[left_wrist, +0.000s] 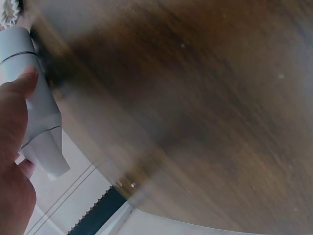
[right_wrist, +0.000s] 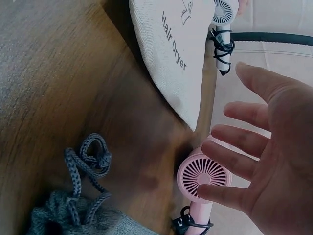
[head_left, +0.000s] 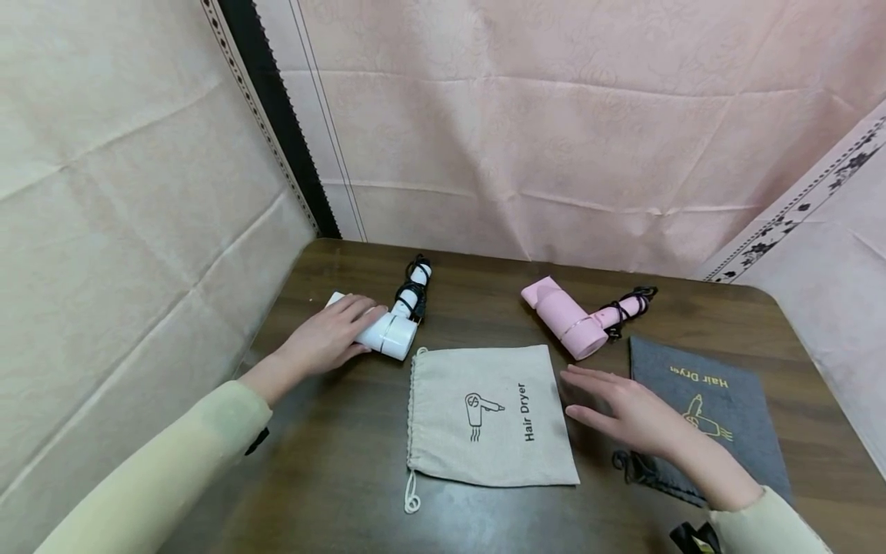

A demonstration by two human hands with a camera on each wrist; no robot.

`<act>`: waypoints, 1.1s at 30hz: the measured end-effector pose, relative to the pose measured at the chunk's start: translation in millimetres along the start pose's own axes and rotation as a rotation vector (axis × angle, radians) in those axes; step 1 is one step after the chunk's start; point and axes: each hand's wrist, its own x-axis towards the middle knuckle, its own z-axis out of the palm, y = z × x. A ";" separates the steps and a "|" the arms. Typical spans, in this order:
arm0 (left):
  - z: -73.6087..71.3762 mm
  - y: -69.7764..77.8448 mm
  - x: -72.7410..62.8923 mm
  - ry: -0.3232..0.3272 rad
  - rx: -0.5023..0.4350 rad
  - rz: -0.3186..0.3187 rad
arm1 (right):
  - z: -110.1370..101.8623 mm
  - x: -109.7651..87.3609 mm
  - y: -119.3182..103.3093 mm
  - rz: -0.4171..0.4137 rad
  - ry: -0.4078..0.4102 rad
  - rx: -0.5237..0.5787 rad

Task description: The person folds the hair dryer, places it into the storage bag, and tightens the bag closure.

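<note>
My left hand (head_left: 331,337) grips the barrel of a white hair dryer (head_left: 391,336) at the back left of the table. In the left wrist view its thumb presses one side of the barrel (left_wrist: 41,110); a fingertip shows beyond the nozzle end. Black cord is wound round the white handle. With fingers extended and holding nothing, my right hand (head_left: 631,409) hovers between a beige drawstring pouch (head_left: 443,454) and a dark grey pouch (head_left: 744,415). Both pouches lie flat and read "Hair Dryer". A pink hair dryer (head_left: 562,314) lies beyond that hand, cord around its handle.
The brown wooden table (head_left: 311,477) has rounded back corners. Pale patterned cloth (head_left: 554,154) hangs behind it and along both sides. The beige pouch's white drawstring (head_left: 412,500) and the grey pouch's dark drawstring (head_left: 626,465) lie loose on the wood.
</note>
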 end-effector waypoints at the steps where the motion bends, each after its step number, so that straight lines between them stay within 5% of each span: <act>1: -0.8 0.8 -0.2 0.008 0.003 0.003 | -0.3 0.5 -0.3 -0.003 0.001 0.005; 9: -10.8 13.1 4.1 0.062 0.020 0.030 | -2.9 8.7 1.9 -0.023 0.036 0.064; 19: -27.9 39.5 19.9 0.098 0.036 0.056 | -5.8 23.7 -0.9 0.027 0.049 0.163; 25: -32.2 57.9 33.3 0.102 0.034 0.066 | -3.7 43.6 -3.9 -0.017 0.090 0.189; 33: -32.4 80.1 51.1 0.164 0.063 0.120 | -6.2 73.7 -13.0 -0.020 0.112 0.412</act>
